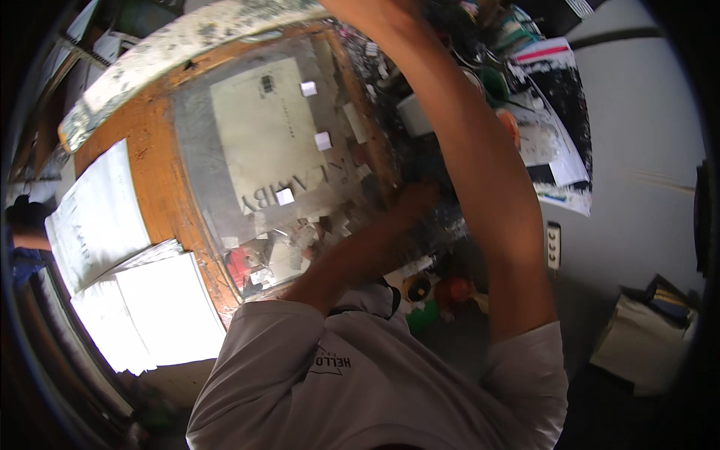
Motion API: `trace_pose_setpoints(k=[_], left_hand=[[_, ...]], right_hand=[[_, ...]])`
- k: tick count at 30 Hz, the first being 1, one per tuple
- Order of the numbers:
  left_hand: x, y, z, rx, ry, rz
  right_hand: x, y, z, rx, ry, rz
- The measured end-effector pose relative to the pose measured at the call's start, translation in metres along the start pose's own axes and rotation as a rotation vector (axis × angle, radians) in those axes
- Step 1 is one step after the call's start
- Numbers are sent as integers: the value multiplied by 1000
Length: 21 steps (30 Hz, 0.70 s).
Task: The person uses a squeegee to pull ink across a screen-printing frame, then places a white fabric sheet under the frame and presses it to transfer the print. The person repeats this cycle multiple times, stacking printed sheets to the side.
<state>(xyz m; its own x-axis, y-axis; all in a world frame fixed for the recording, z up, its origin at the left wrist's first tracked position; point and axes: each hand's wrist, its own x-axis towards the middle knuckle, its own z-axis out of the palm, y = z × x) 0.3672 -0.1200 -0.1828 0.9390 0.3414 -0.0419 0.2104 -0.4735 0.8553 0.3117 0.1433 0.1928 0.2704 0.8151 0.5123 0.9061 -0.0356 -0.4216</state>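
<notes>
Our left hand [411,201] lies flat, holding nothing, on the wooden frame [161,187] on the tabletop [450,225], our right hand is cut off so we cannot tell, and a slip could scatter the paper bits [324,140].

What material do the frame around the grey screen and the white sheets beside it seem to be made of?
The frame looks like wood with an orange-brown, worn finish: its grain is dull and stained. The screen inside it seems to be a thin grey mesh or film; the picture is too blurred to tell which. The white sheets look like matt paper, lying flat in a stack.
</notes>
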Motion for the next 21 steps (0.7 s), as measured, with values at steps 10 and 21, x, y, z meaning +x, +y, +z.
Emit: trace_pose_setpoints(k=[10,21], left_hand=[[-40,-38,-202,31,396,-171],[-30,-243,-388,824,344,-547]], right_hand=[[-8,9,5,-73,129,3],[-22,1,19,171,209,28]])
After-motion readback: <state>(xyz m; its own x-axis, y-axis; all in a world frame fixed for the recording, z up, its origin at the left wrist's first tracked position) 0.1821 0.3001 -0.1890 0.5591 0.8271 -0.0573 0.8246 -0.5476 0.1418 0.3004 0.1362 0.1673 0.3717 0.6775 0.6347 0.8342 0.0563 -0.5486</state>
